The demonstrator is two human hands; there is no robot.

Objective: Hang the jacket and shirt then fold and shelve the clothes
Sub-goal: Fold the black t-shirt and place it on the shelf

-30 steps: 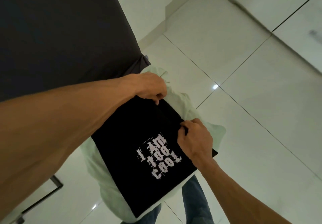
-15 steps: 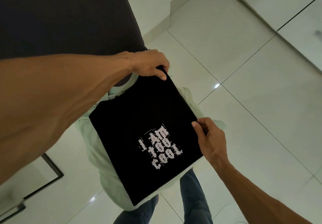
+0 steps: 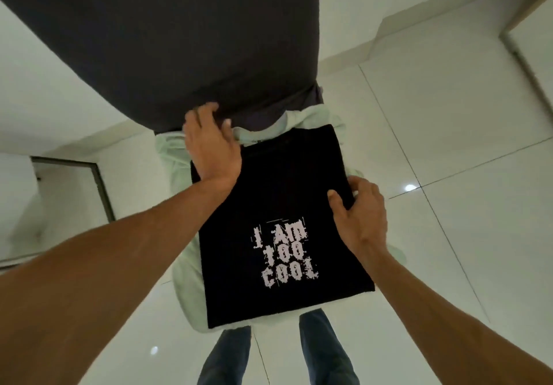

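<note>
While the head view looked straight down, a dark grey bed (image 3: pixel 167 40) filled the top, above a white tiled floor (image 3: pixel 449 235). A folded black t-shirt (image 3: pixel 278 193) with white "I AM TOO COOL" print lay flat on top of a pale green garment (image 3: pixel 185 283), both at the bed's near corner; what carried them underneath couldn't be told. Left hand (image 3: pixel 211 148) was open, palm flat on the t-shirt's far left corner, fingertips touching the bed edge. Right hand (image 3: pixel 360 214) was pinching the t-shirt's right edge, thumb on top, fingers curled under the fabric. Blue jeans legs (image 3: pixel 323 351) showed below the stack.
</note>
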